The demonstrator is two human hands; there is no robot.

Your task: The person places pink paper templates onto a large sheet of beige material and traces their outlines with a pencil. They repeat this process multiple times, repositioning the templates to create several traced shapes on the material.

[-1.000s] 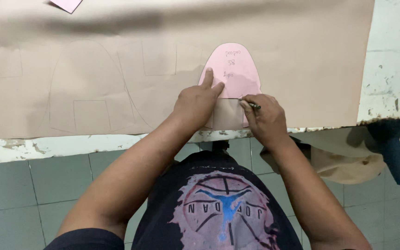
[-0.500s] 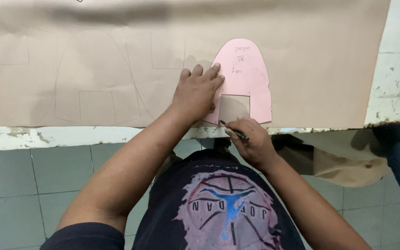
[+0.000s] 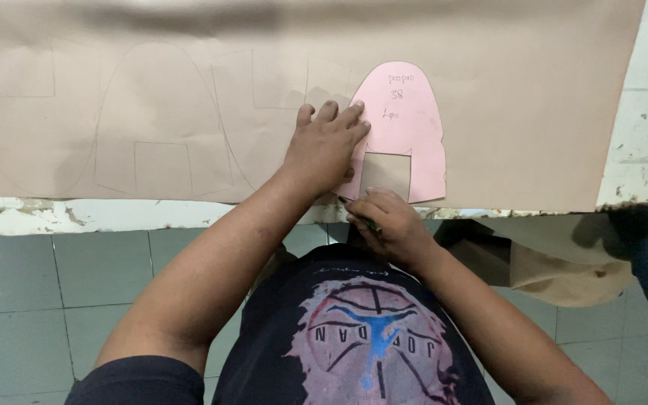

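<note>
Grey-green floor tiles fill the near ground under a chipped white table edge. Nearest me, at 6 o'clock of the template, my right hand pinches a thin dark pen, tip close to the lower rim, I judge for tracing. My left hand lies flat, fingers spread, at its 9 o'clock, pinning it against slip. That pink arch-shaped card template with a square notch rests on tan sheet material bearing pencilled outlines further off.

The right hand (pen gripped) has slid from the template's right side down to its lower left corner.
</note>
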